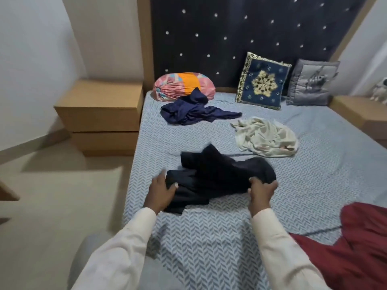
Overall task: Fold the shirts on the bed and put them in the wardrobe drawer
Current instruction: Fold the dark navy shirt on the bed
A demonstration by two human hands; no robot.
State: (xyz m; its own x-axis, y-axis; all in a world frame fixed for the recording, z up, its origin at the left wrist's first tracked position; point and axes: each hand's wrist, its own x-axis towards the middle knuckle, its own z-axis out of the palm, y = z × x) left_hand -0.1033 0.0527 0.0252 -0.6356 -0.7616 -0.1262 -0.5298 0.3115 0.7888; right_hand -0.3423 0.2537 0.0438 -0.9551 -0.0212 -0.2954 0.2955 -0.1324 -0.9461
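1. Broadly, an early stage. The bed (pixel 209 237) carries four loose garments and none is folded. No folded stack shows anywhere. The wardrobe and its drawer are out of frame, so I cannot tell whether anything is already put away.
2. Maroon garment (pixel 360 248), near right corner of the bed. It is crumpled and cut off by the frame edge, so I cannot tell whether it is a shirt. Neither hand is on it.
3. Black shirt (pixel 219 176), near middle of the bed, just in front of the person. This is the one in hand. It lies bunched, with one part poking toward the headboard side. The dark cloth swallows the seams, so collar, sleeves and front or back are unreadable. Judgement: it is being spread flat, with the first fold not yet made.
4. Navy shirt (pixel 194 110), far left, touching the striped bolster (pixel 184 84). It lies in a heap with one sleeve trailing right, waiting its turn.
5. Cream shirt (pixel 266 137), right of the navy one and beyond the black one. It is a crumpled heap, also waiting.
6. Left hand (pixel 162 190) holds the black shirt's left edge, thumb on top of the cloth. How the fingers lie below is hidden.
7. Right hand (pixel 262 191) has its fingers curled round the shirt's right edge, gripping. It is blurred, so the exact pinch is unclear.
8. Small pale figure (pixel 380 88) on the right nightstand (pixel 356 109). It is cut off and too blurred to name.
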